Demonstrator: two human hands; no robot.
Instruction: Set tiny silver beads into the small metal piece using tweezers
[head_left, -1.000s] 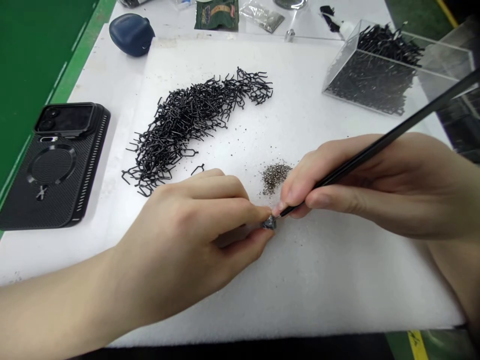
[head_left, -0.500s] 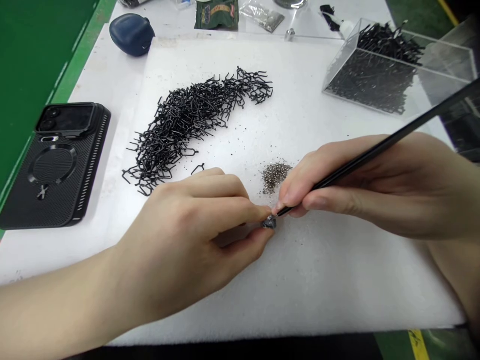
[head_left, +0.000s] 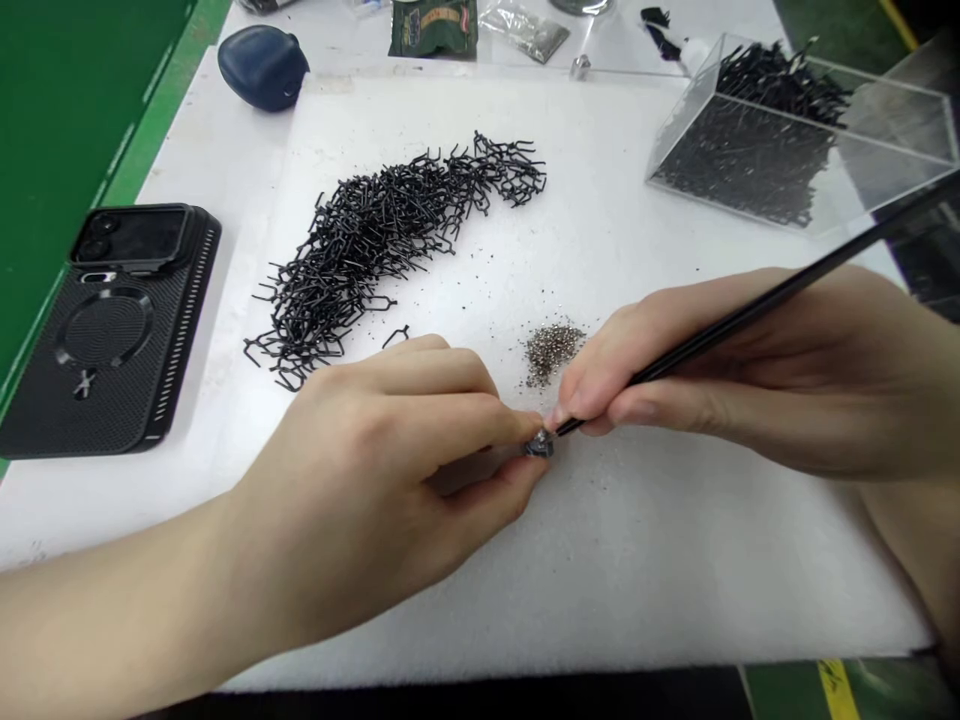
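Observation:
Between thumb and forefinger, my left hand (head_left: 390, 480) pinches a small dark grey, shiny piece (head_left: 539, 443) whose kind I cannot make out. My right hand (head_left: 720, 370) grips a slim black stick-like tool (head_left: 720, 325) much as one holds a pen. Its thin tip meets the small piece, and the fingertips of both hands nearly touch there. Just behind the fingers lies a little heap of tiny metallic grains (head_left: 553, 350). A long pile of black forked plastic pieces (head_left: 382, 225) spreads beyond my left hand, with a single forked piece (head_left: 396, 336) near my knuckles.
On the left lies a black-cased phone (head_left: 112, 330). A dark blue rounded case (head_left: 262, 68) sits at the back left. Along the back are a green packet (head_left: 433, 28) and a clear bag (head_left: 525, 30). A clear box (head_left: 750, 150) of black pieces stands at the right.
The rear end of the black tool has swung lower over the box's corner. Its tip stays at the small piece; my left hand has hardly moved.

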